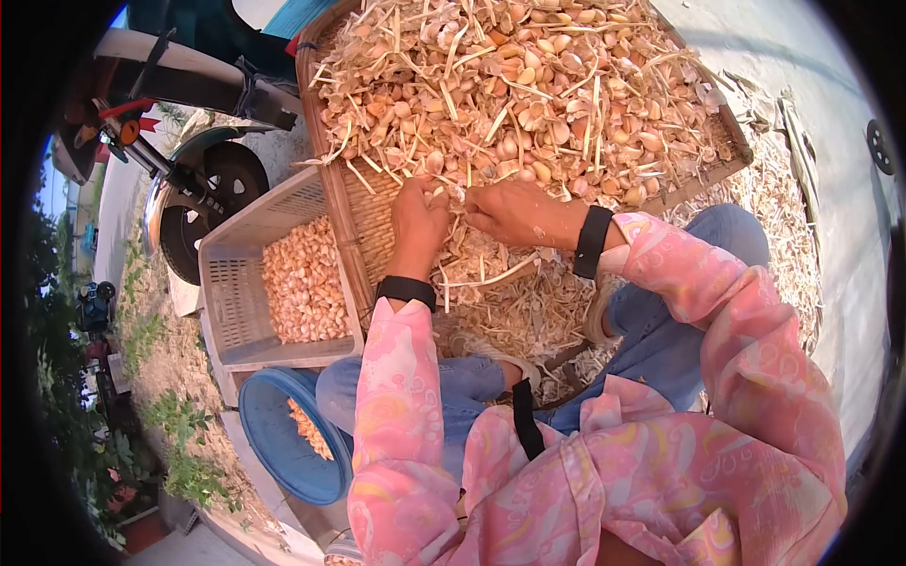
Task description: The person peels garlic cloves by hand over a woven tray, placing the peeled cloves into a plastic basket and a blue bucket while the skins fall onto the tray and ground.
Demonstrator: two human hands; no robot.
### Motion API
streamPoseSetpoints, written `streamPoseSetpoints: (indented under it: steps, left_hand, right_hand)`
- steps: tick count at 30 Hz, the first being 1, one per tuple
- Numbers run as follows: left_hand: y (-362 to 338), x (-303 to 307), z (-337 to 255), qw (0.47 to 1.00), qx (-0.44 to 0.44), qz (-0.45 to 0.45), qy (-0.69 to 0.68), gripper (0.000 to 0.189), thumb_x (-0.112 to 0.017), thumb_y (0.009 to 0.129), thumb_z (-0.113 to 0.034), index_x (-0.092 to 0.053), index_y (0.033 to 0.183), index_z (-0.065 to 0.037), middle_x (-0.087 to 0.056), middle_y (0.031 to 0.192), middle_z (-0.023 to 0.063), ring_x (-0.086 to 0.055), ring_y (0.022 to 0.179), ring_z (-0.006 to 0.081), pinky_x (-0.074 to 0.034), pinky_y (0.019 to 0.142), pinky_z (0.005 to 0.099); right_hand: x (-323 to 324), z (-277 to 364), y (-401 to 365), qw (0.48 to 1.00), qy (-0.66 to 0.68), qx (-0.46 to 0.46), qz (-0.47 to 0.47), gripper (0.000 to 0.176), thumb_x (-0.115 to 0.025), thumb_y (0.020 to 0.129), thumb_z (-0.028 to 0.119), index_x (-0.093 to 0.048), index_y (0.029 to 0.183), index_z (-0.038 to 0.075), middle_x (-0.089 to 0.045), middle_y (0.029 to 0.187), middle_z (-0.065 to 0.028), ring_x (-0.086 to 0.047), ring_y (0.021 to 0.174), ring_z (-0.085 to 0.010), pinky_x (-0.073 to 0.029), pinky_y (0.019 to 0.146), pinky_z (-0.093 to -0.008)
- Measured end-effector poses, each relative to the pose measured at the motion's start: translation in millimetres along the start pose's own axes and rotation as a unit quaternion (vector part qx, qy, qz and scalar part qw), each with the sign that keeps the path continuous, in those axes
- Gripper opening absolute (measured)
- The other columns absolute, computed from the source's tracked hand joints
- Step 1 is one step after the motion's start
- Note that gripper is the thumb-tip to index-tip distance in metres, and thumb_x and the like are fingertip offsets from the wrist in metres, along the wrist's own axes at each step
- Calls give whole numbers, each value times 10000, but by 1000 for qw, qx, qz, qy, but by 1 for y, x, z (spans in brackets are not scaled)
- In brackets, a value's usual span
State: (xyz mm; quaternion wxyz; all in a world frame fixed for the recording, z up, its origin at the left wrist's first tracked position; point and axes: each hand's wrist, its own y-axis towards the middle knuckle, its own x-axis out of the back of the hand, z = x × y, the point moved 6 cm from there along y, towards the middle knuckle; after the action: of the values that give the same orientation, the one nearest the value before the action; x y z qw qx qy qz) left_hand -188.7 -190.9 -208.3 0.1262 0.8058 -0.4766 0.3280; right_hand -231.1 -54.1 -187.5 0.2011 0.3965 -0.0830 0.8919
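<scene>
My left hand [420,222] is closed in a pinch at the near edge of a woven tray [368,212]. Close beside it, my right hand [524,212] is also closed, its thumb and fingertips pressed together. A small pale piece of garlic [457,196] shows between the two hands; the fingers hide most of it. Just beyond them, a heap of garlic cloves [528,113] mixed with dry skins and stalks covers most of the tray.
Left of the tray stands a white plastic crate [231,311] holding many separated cloves [304,283]. A blue bucket [264,443] below it has more cloves inside. Loose skins [510,321] lie under the tray's near edge. A parked vehicle's wheel [231,179] is at upper left.
</scene>
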Motion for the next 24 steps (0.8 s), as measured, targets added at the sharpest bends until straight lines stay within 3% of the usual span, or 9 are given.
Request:
streamPoseSetpoints:
  steps: [1, 2, 5, 12, 17, 18, 21, 23, 24]
  left_hand:
    - [-6, 1, 7, 985, 93, 17, -141, 209, -603, 809, -85, -524, 962, 33, -599, 791, 128, -613, 688, 216, -506, 565, 301]
    - [-17, 5, 2, 951, 125, 10, -284, 189, -596, 836, -73, -542, 984, 32, -611, 777, 66, -592, 649, 96, -491, 532, 181]
    - [-43, 11, -11, 869, 122, 21, -478, 169, -601, 824, -31, -574, 984, 16, -597, 766, 45, -583, 647, 92, -484, 550, 169]
    - [-85, 29, -29, 863, 71, -49, -497, 185, -619, 815, -33, -593, 995, 4, -596, 764, 24, -538, 629, 63, -447, 561, 166]
    - [-102, 27, -34, 894, 43, -74, -440, 181, -614, 820, -33, -592, 994, 9, -595, 773, 24, -527, 629, 69, -440, 567, 178]
    - [-104, 27, -35, 902, 36, -77, -423, 187, -613, 822, -33, -589, 1002, 12, -595, 777, 24, -524, 628, 72, -438, 567, 181]
    - [-115, 27, -27, 809, 91, -22, -580, 188, -592, 843, -50, -576, 1016, 22, -587, 797, 41, -514, 641, 78, -431, 561, 182]
    - [-132, 53, -22, 777, 99, -32, -621, 199, -573, 861, -71, -558, 1033, 26, -577, 804, 53, -506, 647, 80, -424, 557, 180]
    - [-143, 70, -15, 761, 102, -38, -640, 205, -563, 870, -82, -549, 1042, 28, -573, 808, 59, -502, 650, 80, -421, 555, 179]
  right_hand:
    - [4, 2, 0, 1000, 14, -1, -11, 246, -488, 858, 242, -529, 848, 0, -595, 732, -206, -585, 713, -380, -432, 637, -467]
    - [8, 8, 0, 999, 28, -2, -22, 275, -478, 863, 252, -520, 852, -19, -592, 726, -222, -586, 709, -392, -434, 639, -481]
    - [13, 28, 0, 999, 46, 5, -20, 279, -466, 871, 241, -483, 890, -37, -587, 716, -233, -583, 703, -398, -429, 619, -486]
    - [19, 54, -12, 999, -4, 33, -13, 208, -466, 878, 192, -449, 873, -15, -565, 676, -219, -565, 662, -399, -406, 579, -474]
    - [14, 62, -17, 993, -83, 82, -16, 179, -448, 848, 166, -442, 817, -10, -529, 628, -193, -550, 630, -394, -405, 573, -463]
    - [12, 59, -16, 995, -48, 83, -19, 200, -437, 852, 185, -442, 802, -9, -521, 624, -188, -543, 622, -395, -405, 578, -464]
    - [4, 41, -4, 995, 32, 90, -11, 265, -399, 867, 235, -449, 772, -8, -506, 620, -181, -520, 602, -401, -405, 593, -475]
    - [-5, 26, -2, 993, 59, 100, 18, 305, -368, 884, 260, -462, 770, -7, -505, 627, -189, -501, 591, -413, -401, 605, -489]
    - [-14, 20, -5, 992, 18, 92, 80, 328, -369, 903, 286, -494, 822, -6, -519, 679, -210, -519, 653, -412, -405, 632, -493]
